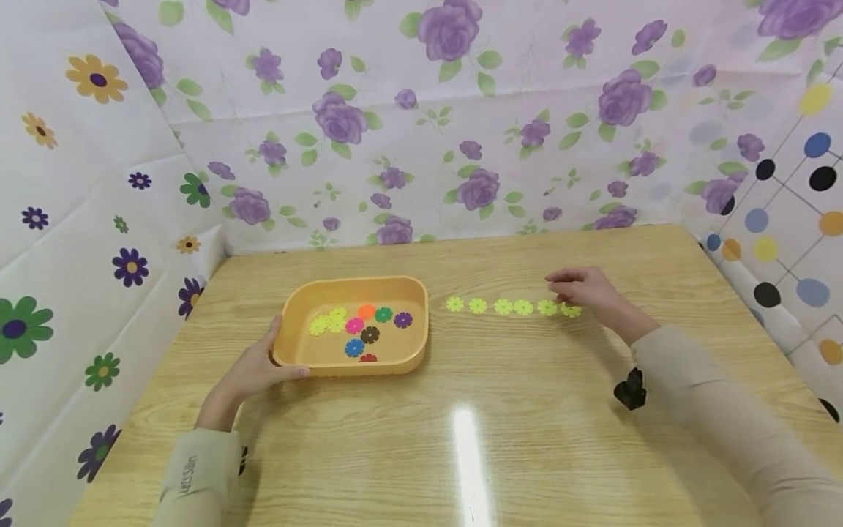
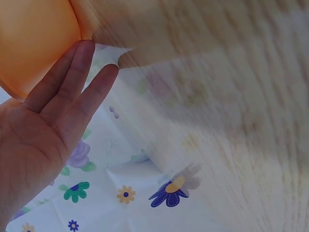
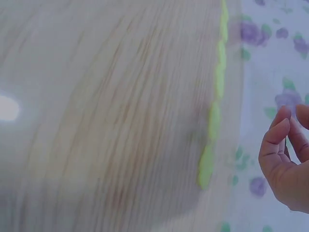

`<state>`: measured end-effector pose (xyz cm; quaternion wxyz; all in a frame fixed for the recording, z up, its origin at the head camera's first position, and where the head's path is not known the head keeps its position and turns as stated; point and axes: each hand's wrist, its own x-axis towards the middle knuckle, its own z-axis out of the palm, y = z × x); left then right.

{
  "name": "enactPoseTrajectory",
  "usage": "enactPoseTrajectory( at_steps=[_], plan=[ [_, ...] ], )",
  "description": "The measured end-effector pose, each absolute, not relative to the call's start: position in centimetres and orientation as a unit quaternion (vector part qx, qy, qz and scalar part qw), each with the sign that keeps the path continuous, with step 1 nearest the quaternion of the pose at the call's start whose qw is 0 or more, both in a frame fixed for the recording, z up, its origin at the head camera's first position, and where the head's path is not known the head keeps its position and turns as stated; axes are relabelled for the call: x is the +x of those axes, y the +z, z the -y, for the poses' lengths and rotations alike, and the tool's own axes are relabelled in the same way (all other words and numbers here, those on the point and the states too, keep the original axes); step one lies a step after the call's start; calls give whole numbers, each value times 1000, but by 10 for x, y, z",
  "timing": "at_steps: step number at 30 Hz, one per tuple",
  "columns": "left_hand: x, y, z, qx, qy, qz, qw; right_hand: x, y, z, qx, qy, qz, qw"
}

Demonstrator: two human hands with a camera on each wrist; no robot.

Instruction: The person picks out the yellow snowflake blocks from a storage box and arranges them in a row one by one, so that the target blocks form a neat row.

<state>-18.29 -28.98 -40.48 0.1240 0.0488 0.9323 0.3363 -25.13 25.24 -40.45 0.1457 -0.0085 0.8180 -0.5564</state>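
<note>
My left hand (image 1: 253, 368) grips the near left corner of an orange plastic basket (image 1: 421, 351), thumb along the front rim. In the left wrist view its fingers (image 2: 65, 82) lie against the basket's outer wall. Inside are several notched snowflake discs: a yellow cluster (image 1: 319, 325), a blue disc (image 1: 354, 348), a purple disc (image 1: 403, 320) and other colours. To the right, several yellow snowflake discs (image 1: 503, 307) form a line on the table. Above its right end is my right hand (image 1: 586, 289), fingers bent loosely, with nothing showing between them; it partly covers the last yellow disc (image 1: 570, 311).
The wooden table (image 1: 369, 446) meets a wall covered in purple-flower cloth (image 1: 408, 146). Daisy-print cloth (image 1: 72, 241) hangs at the left and dotted cloth (image 1: 790, 241) at the right. A light reflection lies on the near tabletop.
</note>
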Motion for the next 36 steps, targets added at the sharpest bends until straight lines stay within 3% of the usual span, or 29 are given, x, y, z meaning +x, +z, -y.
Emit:
enactPoseTrajectory(
  at_steps=[36],
  plan=[
    [-183, -404, 290, 53, 328, -935, 120, -247, -376, -54, -107, -634, -744, 183]
  ],
)
